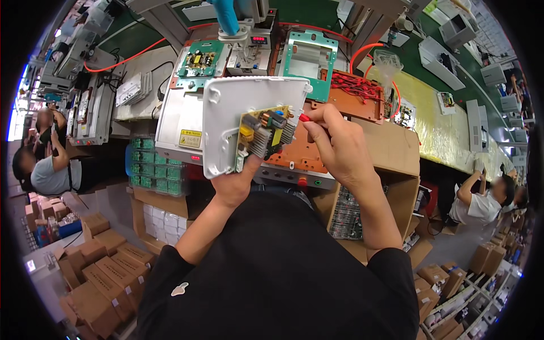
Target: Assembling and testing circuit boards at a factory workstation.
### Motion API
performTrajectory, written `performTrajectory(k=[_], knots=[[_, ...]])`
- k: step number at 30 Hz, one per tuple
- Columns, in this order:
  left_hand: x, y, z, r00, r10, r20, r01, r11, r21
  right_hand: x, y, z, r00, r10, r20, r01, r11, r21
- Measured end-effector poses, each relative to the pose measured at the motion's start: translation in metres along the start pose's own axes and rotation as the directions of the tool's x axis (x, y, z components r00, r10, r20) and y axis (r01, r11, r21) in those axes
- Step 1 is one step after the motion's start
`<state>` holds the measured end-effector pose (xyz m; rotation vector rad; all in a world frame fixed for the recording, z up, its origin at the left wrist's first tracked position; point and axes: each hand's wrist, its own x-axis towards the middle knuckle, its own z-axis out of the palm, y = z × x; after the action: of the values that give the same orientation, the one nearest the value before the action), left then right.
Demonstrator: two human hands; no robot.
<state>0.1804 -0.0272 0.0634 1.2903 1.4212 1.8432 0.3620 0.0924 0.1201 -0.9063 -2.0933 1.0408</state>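
Observation:
A white plastic housing (pixel 226 96) is held up, tilted, over the front of the workstation. My left hand (pixel 232 184) is closed on its lower edge, the thumb near a circuit board (pixel 272 133). That board carries finned heat sinks, coils and a yellow-wrapped part, and sits at the housing's open side. To its right, my right hand (pixel 343 147) pinches a small red piece (pixel 305 118) between thumb and forefinger, close to the board's right edge. The exact kind of red piece is too small to make out. Part of the board's lower end is hidden by my left thumb.
Behind the housing stand a green frame (pixel 326 79), another circuit board on a fixture (pixel 201 59) and a machine with a blue part (pixel 226 17). Red wires (pixel 360 88) lie on an orange tray. Cardboard boxes (pixel 391 147) flank me; green boards fill clear trays (pixel 156 167) at left. People sit at both sides.

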Motion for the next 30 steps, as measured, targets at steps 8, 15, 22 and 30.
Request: performTrajectory(k=[8, 15, 22, 30], knots=[[-0.003, 0.000, -0.015, 0.977, 0.046, 0.206, -0.098, 0.965, 0.245, -0.001, 0.000, 0.015, 0.986, -0.102, -0.132, 0.086, 0.988, -0.125], [0.001, 0.003, -0.014, 0.969, 0.056, 0.241, -0.135, 0.935, 0.328, -0.006, 0.010, 0.026, 0.966, -0.186, -0.181, 0.150, 0.969, -0.194], [0.004, 0.004, -0.003, 0.953, -0.267, 0.146, 0.254, 0.962, 0.100, -0.033, 0.052, 0.028, 0.994, 0.056, -0.089, -0.052, 0.998, 0.039], [-0.001, -0.034, 0.025, 0.397, -0.694, 0.600, 0.820, 0.562, 0.107, -0.158, 0.090, 0.056, 0.696, 0.718, 0.014, -0.151, 0.127, 0.980]])
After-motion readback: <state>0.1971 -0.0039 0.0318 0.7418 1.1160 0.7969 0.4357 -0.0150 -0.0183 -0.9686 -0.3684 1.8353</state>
